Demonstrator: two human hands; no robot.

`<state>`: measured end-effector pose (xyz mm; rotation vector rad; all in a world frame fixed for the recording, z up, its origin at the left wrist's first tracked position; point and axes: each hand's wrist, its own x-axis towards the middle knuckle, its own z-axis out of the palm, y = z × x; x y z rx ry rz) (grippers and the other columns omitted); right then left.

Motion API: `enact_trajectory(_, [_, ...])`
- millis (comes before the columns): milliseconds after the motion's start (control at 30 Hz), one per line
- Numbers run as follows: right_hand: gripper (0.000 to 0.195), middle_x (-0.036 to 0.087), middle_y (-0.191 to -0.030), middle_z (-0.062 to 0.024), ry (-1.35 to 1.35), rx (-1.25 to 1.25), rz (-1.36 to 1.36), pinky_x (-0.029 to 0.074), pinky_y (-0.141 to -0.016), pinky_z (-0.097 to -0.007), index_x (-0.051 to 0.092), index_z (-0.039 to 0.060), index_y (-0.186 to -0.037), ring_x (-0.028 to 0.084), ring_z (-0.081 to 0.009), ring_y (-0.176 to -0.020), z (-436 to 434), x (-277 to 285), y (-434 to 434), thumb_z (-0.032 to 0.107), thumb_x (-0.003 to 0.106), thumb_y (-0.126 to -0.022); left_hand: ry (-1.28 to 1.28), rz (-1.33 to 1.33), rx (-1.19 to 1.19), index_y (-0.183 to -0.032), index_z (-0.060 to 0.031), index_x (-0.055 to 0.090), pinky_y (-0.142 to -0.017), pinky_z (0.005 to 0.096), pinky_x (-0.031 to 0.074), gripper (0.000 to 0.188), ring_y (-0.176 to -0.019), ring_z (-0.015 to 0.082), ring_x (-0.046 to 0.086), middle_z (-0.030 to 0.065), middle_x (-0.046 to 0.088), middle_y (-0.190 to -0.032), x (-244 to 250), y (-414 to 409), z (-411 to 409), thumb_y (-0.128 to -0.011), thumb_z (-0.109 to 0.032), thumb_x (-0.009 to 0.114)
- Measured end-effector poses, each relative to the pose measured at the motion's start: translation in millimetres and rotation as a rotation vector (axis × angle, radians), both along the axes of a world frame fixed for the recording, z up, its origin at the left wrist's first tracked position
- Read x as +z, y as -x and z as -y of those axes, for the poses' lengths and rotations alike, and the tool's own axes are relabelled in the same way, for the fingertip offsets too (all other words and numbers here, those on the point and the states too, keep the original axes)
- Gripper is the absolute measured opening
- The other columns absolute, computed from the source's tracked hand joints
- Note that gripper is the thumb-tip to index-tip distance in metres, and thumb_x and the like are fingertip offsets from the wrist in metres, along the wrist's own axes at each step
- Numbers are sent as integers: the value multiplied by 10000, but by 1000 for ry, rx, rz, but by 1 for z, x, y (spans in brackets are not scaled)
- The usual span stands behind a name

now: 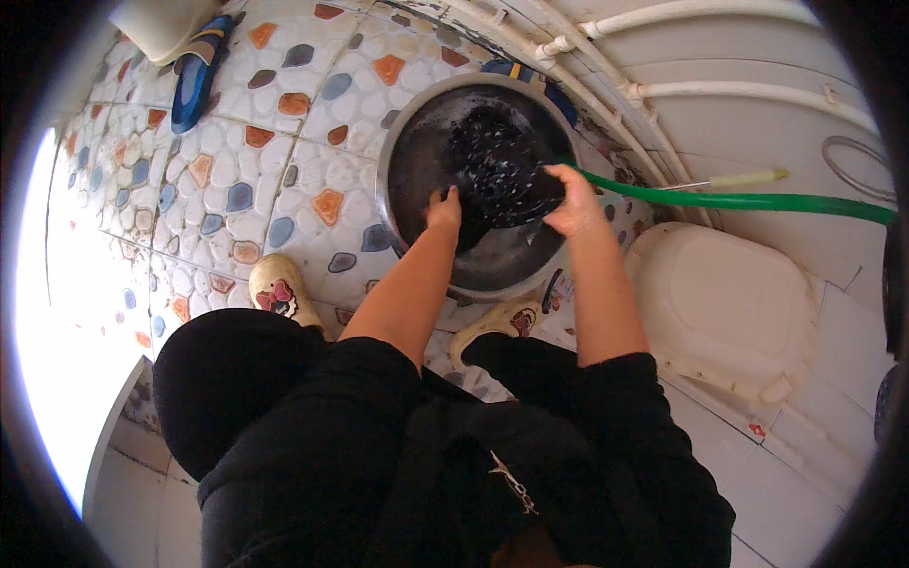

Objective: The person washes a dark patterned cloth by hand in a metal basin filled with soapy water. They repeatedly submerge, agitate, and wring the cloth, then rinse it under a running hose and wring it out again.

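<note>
A round metal basin (385, 153) stands on the floor, with dark, slightly sudsy water in it. Dark cloth with small white flecks (497, 153) lies in the basin between my hands. My left hand (444, 211) is low over the basin's left half, at the edge of the cloth; its fingertips are partly hidden. At the cloth's right edge my right hand (574, 202) is curled, thumb and fingers against the dark fabric. A green hose (738, 201) comes in from the right and ends over the basin's rim, behind my right hand.
White pipes (717, 89) run along the wall at upper right. A beige plastic basin (724, 305) stands right of my right arm. A brush-like tool with a yellowish handle (749, 177) lies by the hose. Blue slippers (195, 85) are at upper left and behind the basin. My clogs (278, 291) flank the near side.
</note>
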<state>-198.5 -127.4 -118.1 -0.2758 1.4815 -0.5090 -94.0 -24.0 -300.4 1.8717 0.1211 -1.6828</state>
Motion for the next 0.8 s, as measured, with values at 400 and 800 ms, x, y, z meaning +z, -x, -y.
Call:
enact_trajectory(400, [257,653,-1076,-130,363,-32,158,483,-905,-459,619,1,-1054,618,-288,-1004,-14,195,9,181,503,-912,382,-942,374,-1460,-180,266,-982,642,341,729,-1319,371,342,116,295,-1489,94,6,34,-883,-479,596])
enact_trajectory(800, [464,531,-1297,-97,-1,104,-219,348,-1000,-584,485,150,-1303,493,-302,-1192,-27,102,30,435,482,-937,384,128,274,-1224,-17,534,-881,403,466,469,-973,341,612,204,625,-1091,139,39,45,-767,-82,616])
